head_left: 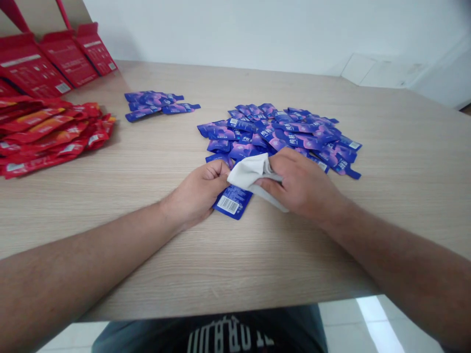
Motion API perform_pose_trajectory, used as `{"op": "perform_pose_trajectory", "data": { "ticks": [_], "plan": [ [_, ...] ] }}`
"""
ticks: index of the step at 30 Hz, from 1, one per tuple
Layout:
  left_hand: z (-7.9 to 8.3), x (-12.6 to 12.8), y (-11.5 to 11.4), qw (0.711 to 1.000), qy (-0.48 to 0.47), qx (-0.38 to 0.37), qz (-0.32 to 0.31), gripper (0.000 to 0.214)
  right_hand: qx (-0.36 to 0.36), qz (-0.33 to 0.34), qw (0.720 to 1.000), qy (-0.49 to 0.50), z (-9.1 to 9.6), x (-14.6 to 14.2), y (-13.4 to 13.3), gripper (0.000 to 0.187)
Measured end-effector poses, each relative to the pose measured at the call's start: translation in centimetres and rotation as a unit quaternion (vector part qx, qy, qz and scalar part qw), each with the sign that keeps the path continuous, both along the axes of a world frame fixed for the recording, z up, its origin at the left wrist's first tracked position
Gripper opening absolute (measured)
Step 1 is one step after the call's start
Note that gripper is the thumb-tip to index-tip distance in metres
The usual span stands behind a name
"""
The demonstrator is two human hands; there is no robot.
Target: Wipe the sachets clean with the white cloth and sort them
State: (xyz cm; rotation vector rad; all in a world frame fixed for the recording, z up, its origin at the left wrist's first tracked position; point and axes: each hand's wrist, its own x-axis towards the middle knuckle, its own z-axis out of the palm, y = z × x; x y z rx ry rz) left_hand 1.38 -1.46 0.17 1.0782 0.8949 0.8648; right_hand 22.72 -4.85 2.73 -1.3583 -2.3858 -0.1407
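My left hand (198, 191) is closed in a pinch on a blue sachet (232, 202) whose barcode end lies on the wooden table (228, 260). My right hand (300, 184) grips a white cloth (248, 174) and presses it onto the upper part of that sachet. Just behind both hands spreads a big pile of blue sachets (287, 132).
A small group of blue sachets (156, 104) lies at the back left. Red sachets (47, 135) are heaped at the left edge, with red cartons (59, 59) standing behind them. A white wall runs along the table's far side.
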Motion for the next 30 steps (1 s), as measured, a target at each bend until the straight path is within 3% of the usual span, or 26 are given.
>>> {"op": "perform_pose_trajectory", "data": {
  "ticks": [6, 11, 17, 22, 24, 27, 30],
  "plan": [
    [0.0, -0.1, 0.0, 1.000, 0.000, -0.006, -0.002, 0.022, -0.045, 0.118, 0.990, -0.065, 0.0, -0.9, -0.9, 0.015],
    [0.1, 0.0, -0.1, 1.000, 0.004, -0.001, 0.008, 0.024, -0.012, 0.004, 1.000, -0.008, 0.0, -0.1, -0.1, 0.026],
    [0.1, -0.1, -0.1, 1.000, 0.001, -0.007, -0.001, 0.022, -0.044, 0.123, 0.989, -0.066, 0.1, -1.0, -1.0, 0.015],
    [-0.1, -0.1, 0.1, 1.000, -0.004, 0.000, 0.003, 0.025, -0.011, -0.001, 1.000, -0.013, 0.0, -0.1, -0.1, 0.025],
    [-0.1, -0.1, 0.1, 1.000, -0.002, -0.004, 0.005, 0.024, -0.022, 0.021, 0.999, -0.022, 0.0, -0.4, -0.3, 0.022],
    [-0.1, -0.2, 0.0, 1.000, 0.002, -0.007, -0.002, 0.021, -0.051, 0.113, 0.990, -0.065, 0.1, -1.0, -0.9, 0.015],
    [-0.1, -0.2, 0.0, 1.000, 0.003, -0.002, -0.002, 0.023, -0.033, 0.069, 0.996, -0.052, 0.3, -0.7, -0.6, 0.019]
  ]
}}
